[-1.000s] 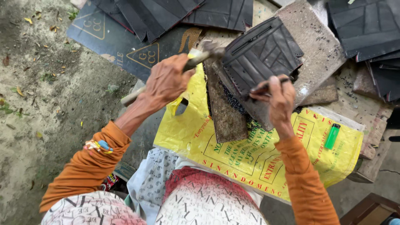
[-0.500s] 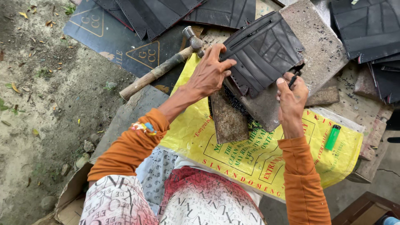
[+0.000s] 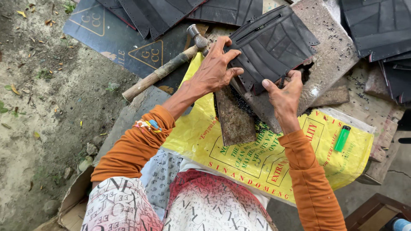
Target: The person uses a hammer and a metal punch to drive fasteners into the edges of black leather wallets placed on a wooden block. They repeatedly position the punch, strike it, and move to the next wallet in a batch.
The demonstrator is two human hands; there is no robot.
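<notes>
Black rubber piece [image 3: 274,47] pressed under spread left hand [image 3: 214,70], right hand [image 3: 282,96] pinching its edge

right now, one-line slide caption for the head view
Both hands, left and right, press a black ridged rubber piece on a stone slab; hammer set aside.

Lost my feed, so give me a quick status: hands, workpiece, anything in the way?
Left hand pressing the black rubber piece on the stone slab. Right hand pinching a small punch at its edge. Hammer beside left hand.
</notes>
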